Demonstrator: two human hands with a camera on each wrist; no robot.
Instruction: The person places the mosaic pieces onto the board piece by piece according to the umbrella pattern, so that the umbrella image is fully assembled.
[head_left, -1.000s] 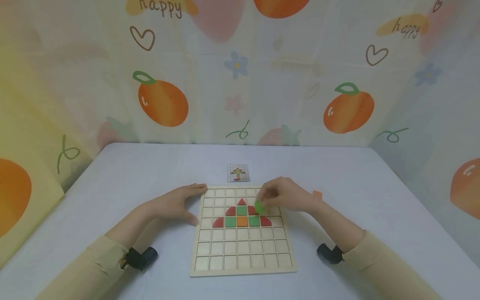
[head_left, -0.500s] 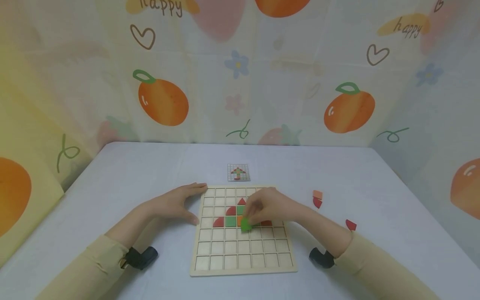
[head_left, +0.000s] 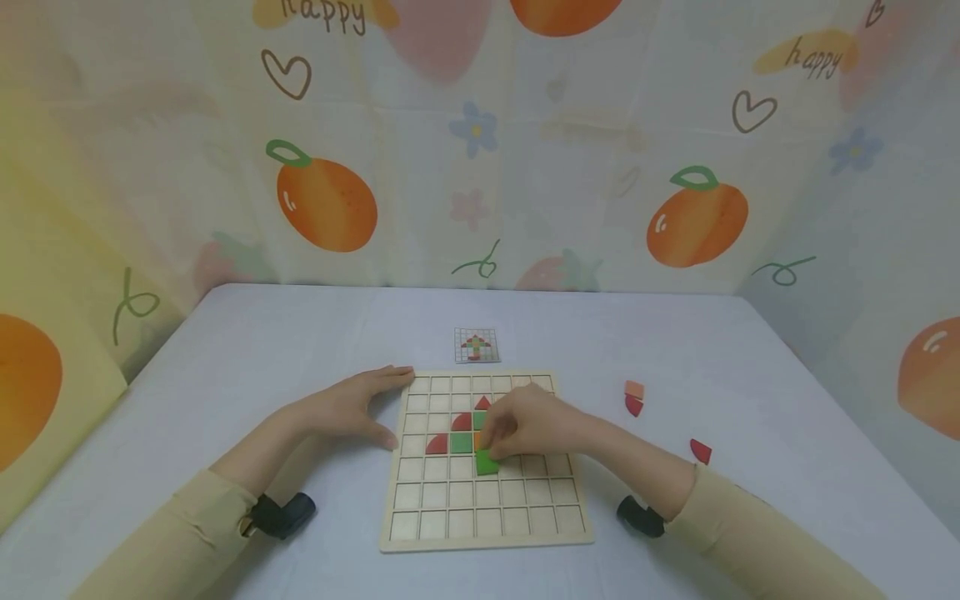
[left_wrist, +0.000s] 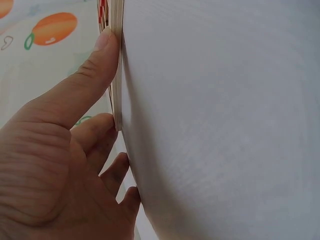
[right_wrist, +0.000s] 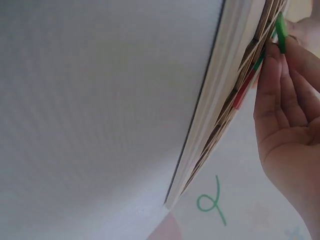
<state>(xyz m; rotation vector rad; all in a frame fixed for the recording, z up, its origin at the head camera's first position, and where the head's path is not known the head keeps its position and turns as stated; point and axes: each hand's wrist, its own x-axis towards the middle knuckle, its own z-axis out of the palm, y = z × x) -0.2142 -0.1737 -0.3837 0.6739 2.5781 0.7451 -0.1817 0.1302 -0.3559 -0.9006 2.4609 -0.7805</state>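
A pale wooden grid board lies on the table. My left hand rests at its left edge, thumb and index finger spread apart and touching the side, as the left wrist view also shows. My right hand pinches a green square tile over the cell just below the orange tile. In the right wrist view that green tile is tilted at the fingertips. On the board sit a red triangle, red quarter-round tiles and green squares. My right hand hides part of the pattern.
Behind the board lies a small pattern card with a printed arrow-like figure. To the right are an orange tile, a red piece touching it, and another red piece nearer my right sleeve.
My right hand has carried the green tile left and down across the board, then lowered it a little. Loose red pieces at right came into sight. My left hand has stayed put.
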